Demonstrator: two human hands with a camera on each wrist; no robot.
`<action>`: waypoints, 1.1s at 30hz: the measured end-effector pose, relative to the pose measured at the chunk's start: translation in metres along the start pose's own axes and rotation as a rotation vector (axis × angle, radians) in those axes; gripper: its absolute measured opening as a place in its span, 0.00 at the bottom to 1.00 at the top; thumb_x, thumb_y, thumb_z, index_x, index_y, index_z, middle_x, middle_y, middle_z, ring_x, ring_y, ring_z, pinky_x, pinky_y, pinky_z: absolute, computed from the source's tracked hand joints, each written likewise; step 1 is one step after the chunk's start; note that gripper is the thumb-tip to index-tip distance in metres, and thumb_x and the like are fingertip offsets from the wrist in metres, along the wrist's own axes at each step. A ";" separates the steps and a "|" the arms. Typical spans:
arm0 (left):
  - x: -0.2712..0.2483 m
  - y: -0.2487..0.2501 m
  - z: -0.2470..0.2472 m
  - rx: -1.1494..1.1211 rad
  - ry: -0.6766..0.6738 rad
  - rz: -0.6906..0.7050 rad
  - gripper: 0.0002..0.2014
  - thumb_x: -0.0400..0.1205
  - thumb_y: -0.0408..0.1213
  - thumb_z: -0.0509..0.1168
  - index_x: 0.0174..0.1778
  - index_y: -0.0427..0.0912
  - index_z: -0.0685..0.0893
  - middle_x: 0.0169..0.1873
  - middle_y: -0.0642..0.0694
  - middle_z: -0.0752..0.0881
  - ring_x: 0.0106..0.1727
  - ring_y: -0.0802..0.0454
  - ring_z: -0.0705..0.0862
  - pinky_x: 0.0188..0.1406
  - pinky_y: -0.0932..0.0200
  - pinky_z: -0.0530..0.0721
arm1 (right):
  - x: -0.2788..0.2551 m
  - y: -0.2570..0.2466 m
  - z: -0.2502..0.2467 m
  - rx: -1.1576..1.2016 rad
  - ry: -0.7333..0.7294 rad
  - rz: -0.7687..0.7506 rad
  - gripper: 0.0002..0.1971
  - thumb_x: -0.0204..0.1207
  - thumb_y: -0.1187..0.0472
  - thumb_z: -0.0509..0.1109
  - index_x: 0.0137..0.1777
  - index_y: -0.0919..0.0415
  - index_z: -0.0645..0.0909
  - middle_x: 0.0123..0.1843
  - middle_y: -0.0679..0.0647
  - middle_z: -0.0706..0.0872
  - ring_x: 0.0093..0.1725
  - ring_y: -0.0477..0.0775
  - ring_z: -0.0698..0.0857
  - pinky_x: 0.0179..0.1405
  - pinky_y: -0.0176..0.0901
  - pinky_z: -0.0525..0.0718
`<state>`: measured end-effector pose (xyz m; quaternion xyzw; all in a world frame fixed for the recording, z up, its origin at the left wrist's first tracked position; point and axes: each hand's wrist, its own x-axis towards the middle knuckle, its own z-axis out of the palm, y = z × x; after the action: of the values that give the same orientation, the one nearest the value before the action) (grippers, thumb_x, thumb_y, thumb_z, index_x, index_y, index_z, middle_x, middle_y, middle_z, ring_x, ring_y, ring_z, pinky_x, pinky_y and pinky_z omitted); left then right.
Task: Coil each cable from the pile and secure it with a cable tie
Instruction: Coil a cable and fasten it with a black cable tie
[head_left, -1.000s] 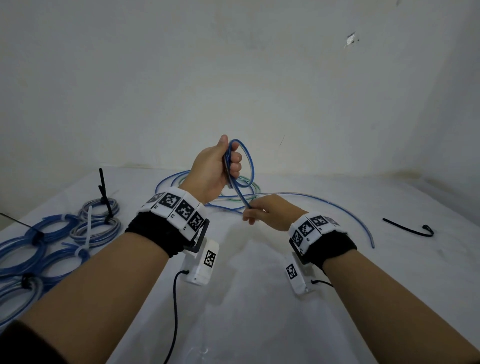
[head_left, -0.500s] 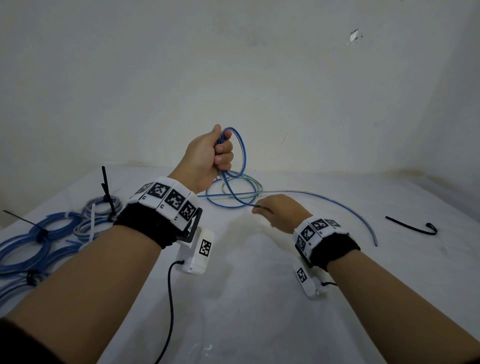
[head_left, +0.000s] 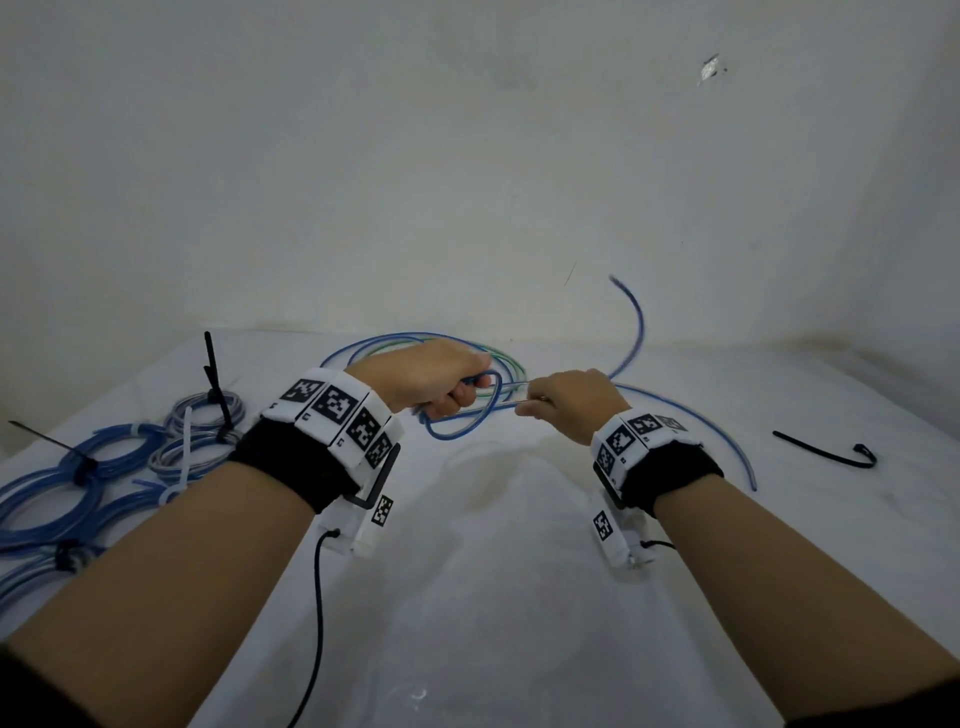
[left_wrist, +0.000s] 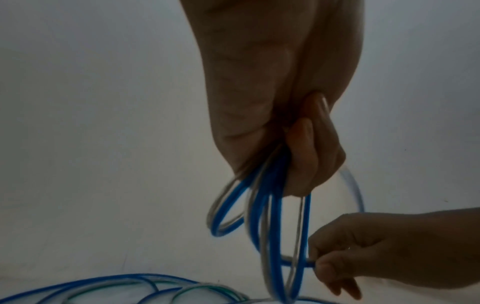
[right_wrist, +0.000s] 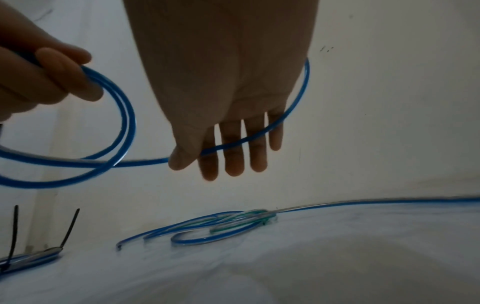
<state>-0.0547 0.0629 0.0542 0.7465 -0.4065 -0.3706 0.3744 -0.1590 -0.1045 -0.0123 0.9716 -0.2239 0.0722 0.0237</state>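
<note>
Left hand (head_left: 431, 384) is curled in a fist round several loops of the thin blue plastic-sheathed cable (head_left: 457, 423), held above the white tabletop (head_left: 493, 597); in the left wrist view the loops (left_wrist: 272, 216) hang downward from the fingers (left_wrist: 306, 156), long axis of the coil roughly vertical there. Right hand (head_left: 571, 400) sits just beside the left, to its right, and pinches the same cable between thumb and forefinger, the other fingers (right_wrist: 233, 148) held nearly straight in the right wrist view with the cable (right_wrist: 145, 161) running across them. Between the 2 hands the strand runs roughly left to right. Past the right hand the free length arcs out to the right over the tabletop, and a blurred blue cable end (head_left: 631, 312) stands up against the white wall (head_left: 467, 156). Behind the hands, a loose pile of blue and green cables (head_left: 410, 345) lies flat on the tabletop. At far left lie finished blue cable coils (head_left: 67, 483) bound with black and white ties, 1 black tie tail (head_left: 213, 374) standing upright. A loose black cable tie (head_left: 826, 452) lies at far right, well apart from the hands, long axis roughly left to right.
</note>
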 end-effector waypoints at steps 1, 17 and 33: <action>0.000 -0.001 0.001 0.005 0.008 0.000 0.16 0.88 0.40 0.48 0.35 0.43 0.71 0.18 0.53 0.64 0.15 0.59 0.59 0.17 0.67 0.54 | 0.000 0.000 0.000 -0.019 0.034 0.058 0.21 0.81 0.40 0.57 0.38 0.57 0.74 0.37 0.52 0.79 0.40 0.56 0.77 0.42 0.46 0.67; 0.041 -0.020 0.031 -0.337 0.458 0.158 0.15 0.89 0.44 0.48 0.55 0.36 0.72 0.33 0.46 0.75 0.27 0.54 0.70 0.25 0.65 0.71 | 0.001 -0.050 -0.007 1.171 0.415 0.122 0.12 0.79 0.72 0.60 0.53 0.66 0.84 0.34 0.51 0.82 0.27 0.44 0.79 0.39 0.45 0.84; 0.044 -0.006 0.008 -1.002 0.512 0.312 0.17 0.89 0.43 0.49 0.38 0.41 0.74 0.21 0.50 0.85 0.34 0.52 0.81 0.40 0.60 0.81 | -0.014 -0.069 0.005 1.301 0.304 0.049 0.09 0.83 0.65 0.61 0.48 0.63 0.84 0.33 0.50 0.79 0.31 0.46 0.77 0.36 0.34 0.79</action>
<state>-0.0424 0.0246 0.0340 0.4754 -0.1834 -0.2657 0.8184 -0.1411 -0.0367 -0.0201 0.7617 -0.1508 0.3291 -0.5374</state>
